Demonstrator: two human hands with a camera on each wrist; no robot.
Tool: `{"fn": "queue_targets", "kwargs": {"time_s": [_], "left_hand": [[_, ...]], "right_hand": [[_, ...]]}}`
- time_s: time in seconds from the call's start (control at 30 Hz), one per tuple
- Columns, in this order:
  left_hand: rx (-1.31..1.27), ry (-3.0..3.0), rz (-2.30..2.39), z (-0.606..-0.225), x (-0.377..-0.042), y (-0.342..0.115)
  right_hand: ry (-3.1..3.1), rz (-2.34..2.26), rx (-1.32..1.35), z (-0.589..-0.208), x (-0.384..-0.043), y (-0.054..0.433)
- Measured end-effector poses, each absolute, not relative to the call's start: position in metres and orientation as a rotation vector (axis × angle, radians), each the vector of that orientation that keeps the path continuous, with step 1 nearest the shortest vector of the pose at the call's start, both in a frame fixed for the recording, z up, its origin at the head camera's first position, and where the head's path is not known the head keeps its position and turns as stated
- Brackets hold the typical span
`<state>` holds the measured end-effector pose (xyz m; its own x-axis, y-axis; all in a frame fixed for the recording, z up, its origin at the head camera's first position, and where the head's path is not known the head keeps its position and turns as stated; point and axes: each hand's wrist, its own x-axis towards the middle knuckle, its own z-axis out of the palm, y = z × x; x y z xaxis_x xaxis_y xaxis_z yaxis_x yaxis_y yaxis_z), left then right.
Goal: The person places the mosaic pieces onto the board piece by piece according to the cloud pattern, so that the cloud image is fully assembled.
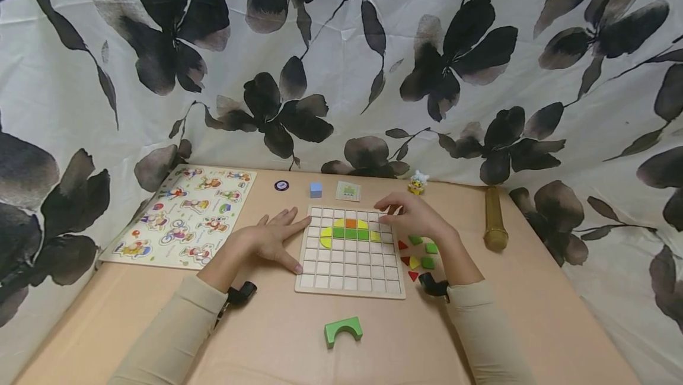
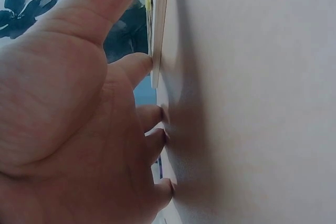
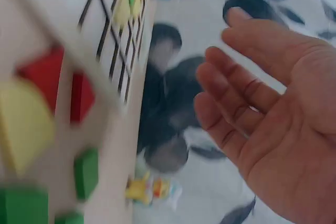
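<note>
A white grid board [image 1: 349, 284] lies on the table, with green tiles [image 1: 350, 234], yellow rounded tiles [image 1: 325, 237] and an orange tile [image 1: 350, 223] set in its upper squares. At its left side my left hand [image 1: 269, 241] is spread, thumb and index finger touching the edge; the left wrist view shows that palm with no object in it. Over the upper right corner hovers my right hand [image 1: 416, 217], its fingers loosely bent. Nothing lies between those fingers in the right wrist view. Below it are loose green blocks [image 1: 428, 263], red triangles [image 1: 413, 276] and a yellow piece [image 1: 414, 262].
A green arch block [image 1: 344, 324] stands in front of the board. Behind it are a dark round disc [image 1: 281, 185], a blue cube [image 1: 316, 190], a small card [image 1: 348, 191] and a toy figure [image 1: 418, 183]. A picture sheet [image 1: 187, 219] lies left, a brown cylinder [image 1: 495, 219] right.
</note>
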<state>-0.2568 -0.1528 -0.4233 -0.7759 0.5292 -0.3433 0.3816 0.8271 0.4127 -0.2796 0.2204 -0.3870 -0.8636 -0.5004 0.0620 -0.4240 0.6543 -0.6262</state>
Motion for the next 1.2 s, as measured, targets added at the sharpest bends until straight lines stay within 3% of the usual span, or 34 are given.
{"fn": "queue_targets", "kwargs": {"time_s": [0.43, 1.2], "left_hand": [[0.668, 2.540, 0.498, -0.424, -0.258, -0.152], [0.674, 2.563, 0.453, -0.425, -0.256, -0.153]], "right_hand": [[2.637, -0.744, -0.520, -0.406, -0.286, 0.286], [2.617, -0.947, -0.556, -0.418, -0.290, 0.290]]}}
